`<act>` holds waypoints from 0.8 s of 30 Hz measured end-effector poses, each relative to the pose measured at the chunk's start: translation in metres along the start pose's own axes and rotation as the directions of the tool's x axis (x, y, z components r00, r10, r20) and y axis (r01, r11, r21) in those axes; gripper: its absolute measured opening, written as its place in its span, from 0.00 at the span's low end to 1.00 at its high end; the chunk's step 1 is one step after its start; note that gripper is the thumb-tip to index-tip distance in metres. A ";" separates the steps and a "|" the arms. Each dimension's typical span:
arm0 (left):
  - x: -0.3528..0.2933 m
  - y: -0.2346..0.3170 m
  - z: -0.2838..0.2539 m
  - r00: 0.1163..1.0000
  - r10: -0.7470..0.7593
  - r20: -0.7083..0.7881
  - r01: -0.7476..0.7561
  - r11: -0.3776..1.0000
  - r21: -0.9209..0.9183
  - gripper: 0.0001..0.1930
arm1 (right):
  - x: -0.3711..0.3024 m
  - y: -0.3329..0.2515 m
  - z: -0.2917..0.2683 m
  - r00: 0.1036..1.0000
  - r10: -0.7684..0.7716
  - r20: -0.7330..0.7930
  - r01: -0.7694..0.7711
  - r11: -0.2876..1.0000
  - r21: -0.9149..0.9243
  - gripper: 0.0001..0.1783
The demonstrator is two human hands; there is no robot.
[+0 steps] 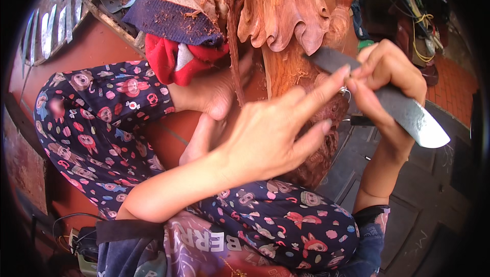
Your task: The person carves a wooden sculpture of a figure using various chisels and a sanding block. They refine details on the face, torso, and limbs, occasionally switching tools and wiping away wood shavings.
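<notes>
Right hand (pixel 388 73) clenched round flat steel chisel (pixel 398 103), blade tip on reddish wood carving (pixel 291 17) braced between feet. Left hand (pixel 275 129) released, index fingertip steadying blade. Folds mostly shaped; lower surface looks rough, unfinished. Shavings on cloth bundle (pixel 173 17).

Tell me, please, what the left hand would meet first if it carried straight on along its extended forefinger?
Probably the flat grey metal blade held in the right hand; the left hand's forefinger tip already seems to touch it, though depth is unclear.
</notes>
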State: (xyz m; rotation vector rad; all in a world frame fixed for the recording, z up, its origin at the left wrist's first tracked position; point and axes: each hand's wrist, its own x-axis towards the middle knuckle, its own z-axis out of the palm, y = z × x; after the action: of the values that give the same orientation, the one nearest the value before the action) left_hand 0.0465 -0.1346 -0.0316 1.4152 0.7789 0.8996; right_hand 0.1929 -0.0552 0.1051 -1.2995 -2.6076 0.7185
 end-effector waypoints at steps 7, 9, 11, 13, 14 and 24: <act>0.011 -0.006 0.003 0.973 0.152 -0.173 -0.155 0.988 -0.001 0.36 | 0.008 0.004 0.002 0.991 -0.029 -0.134 0.031 0.999 0.013 0.13; 0.008 -0.002 0.005 0.992 0.100 -0.071 -0.101 0.995 -0.005 0.35 | -0.004 0.009 -0.005 0.999 -0.035 -0.037 0.035 0.999 0.008 0.15; 0.003 -0.005 0.014 0.986 0.139 -0.094 -0.140 0.990 -0.008 0.35 | -0.001 0.008 -0.011 0.999 -0.029 0.031 0.029 1.000 0.003 0.16; 0.006 0.000 0.007 0.982 0.136 -0.131 -0.141 0.990 -0.032 0.35 | 0.006 0.002 -0.003 0.994 0.082 -0.066 -0.072 0.986 0.149 0.15; 0.008 0.002 0.004 0.983 0.129 -0.128 -0.134 0.990 -0.030 0.34 | 0.009 0.001 0.000 0.985 0.075 -0.154 -0.054 0.990 0.131 0.14; 0.013 0.002 0.000 0.978 0.149 -0.148 -0.147 0.989 0.019 0.33 | 0.005 0.005 0.001 0.978 0.054 -0.201 -0.032 0.994 0.108 0.13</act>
State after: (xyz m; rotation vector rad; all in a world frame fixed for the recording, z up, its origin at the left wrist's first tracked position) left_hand 0.0523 -0.1235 -0.0290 1.4393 0.7965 1.1284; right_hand 0.1932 -0.0484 0.1015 -1.3268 -2.3561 0.6793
